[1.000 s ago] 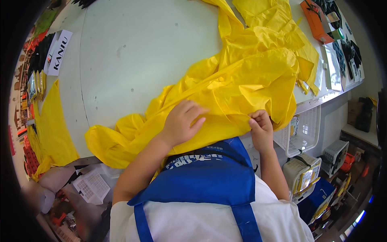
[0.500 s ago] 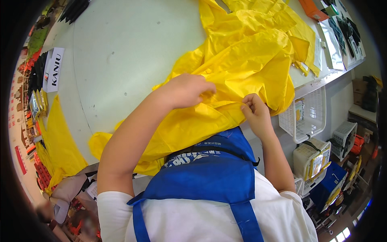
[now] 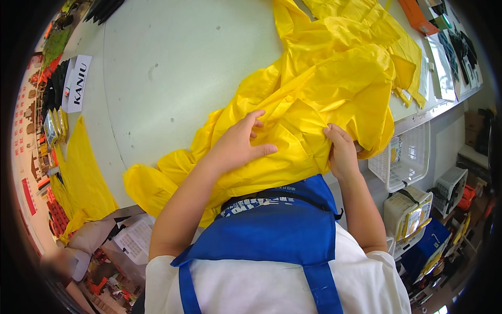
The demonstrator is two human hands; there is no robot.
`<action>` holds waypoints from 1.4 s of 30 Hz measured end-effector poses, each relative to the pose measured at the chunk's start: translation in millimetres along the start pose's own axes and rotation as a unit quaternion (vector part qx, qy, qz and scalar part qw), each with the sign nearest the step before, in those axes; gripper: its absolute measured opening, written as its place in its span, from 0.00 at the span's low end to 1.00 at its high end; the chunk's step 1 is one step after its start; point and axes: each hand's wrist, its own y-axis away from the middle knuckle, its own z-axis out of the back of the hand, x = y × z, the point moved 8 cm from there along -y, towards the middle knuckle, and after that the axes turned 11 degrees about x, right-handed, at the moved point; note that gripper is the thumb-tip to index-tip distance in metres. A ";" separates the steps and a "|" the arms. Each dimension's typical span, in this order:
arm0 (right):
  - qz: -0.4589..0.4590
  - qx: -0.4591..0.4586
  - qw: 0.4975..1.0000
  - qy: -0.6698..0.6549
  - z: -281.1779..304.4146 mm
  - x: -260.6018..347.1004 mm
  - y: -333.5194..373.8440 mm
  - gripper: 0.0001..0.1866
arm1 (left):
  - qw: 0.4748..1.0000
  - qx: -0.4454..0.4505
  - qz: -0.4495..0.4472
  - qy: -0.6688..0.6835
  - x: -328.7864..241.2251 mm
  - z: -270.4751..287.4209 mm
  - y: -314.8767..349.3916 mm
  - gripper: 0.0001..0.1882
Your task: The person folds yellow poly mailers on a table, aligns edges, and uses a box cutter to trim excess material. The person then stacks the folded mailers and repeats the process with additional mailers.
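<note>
A shiny yellow raincoat [image 3: 340,78] lies bunched and creased across the near right part of the table, its lower folds hanging over the front edge against my blue apron. My left hand [image 3: 239,142] is open over the folds, thumb stretched away from the curled fingers, with nothing between them. Further right, my right hand [image 3: 342,149] is closed, pinching a fold of the raincoat between thumb and fingertips. A narrow rounded part of the garment, which looks like a sleeve, reaches left along the table's front edge.
The pale table [image 3: 172,73] stretches ahead. Yellow cloth [image 3: 86,178] hangs at its left edge, beside a white box [image 3: 77,83] and packets. Far right, an orange box [image 3: 418,17] stands near dark items. White plastic baskets [image 3: 400,162] sit below on the right. Another person is at lower left.
My left hand has drawn back from the raincoat and opened, its fingers spreading. My right hand still pinches the fabric. The view has shifted slightly, so everything sits a little further right.
</note>
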 end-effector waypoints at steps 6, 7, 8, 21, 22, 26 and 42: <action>0.082 0.037 0.905 0.415 -15.6 33.9 20.6 0.05 | 0.997 -0.044 -0.021 -0.055 -10.2 -6.5 24.9 0.35; 0.111 0.050 0.884 0.452 -26.9 40.0 25.4 0.05 | 0.995 -0.055 -0.032 -0.079 -10.8 -7.4 32.2 0.34; 0.141 0.061 0.860 0.487 -41.6 43.6 31.4 0.06 | 0.992 -0.065 -0.044 -0.102 -11.8 -8.6 39.3 0.32; 0.049 -0.131 0.957 -0.256 125.1 -24.2 49.8 0.19 | 0.669 -0.637 0.368 0.105 264.8 -14.9 342.9 0.33; 0.066 -0.111 0.935 -0.331 122.4 -21.5 47.6 0.19 | 0.647 -0.600 0.340 0.325 273.5 -41.4 331.6 0.30; 0.271 0.104 0.934 -0.208 167.3 4.4 17.1 0.19 | 0.645 -0.470 0.115 0.591 350.4 -92.9 312.1 0.22; 0.370 -0.133 0.903 0.175 106.9 258.5 -68.1 0.16 | 0.551 -0.626 -0.164 0.527 324.8 71.7 396.9 0.09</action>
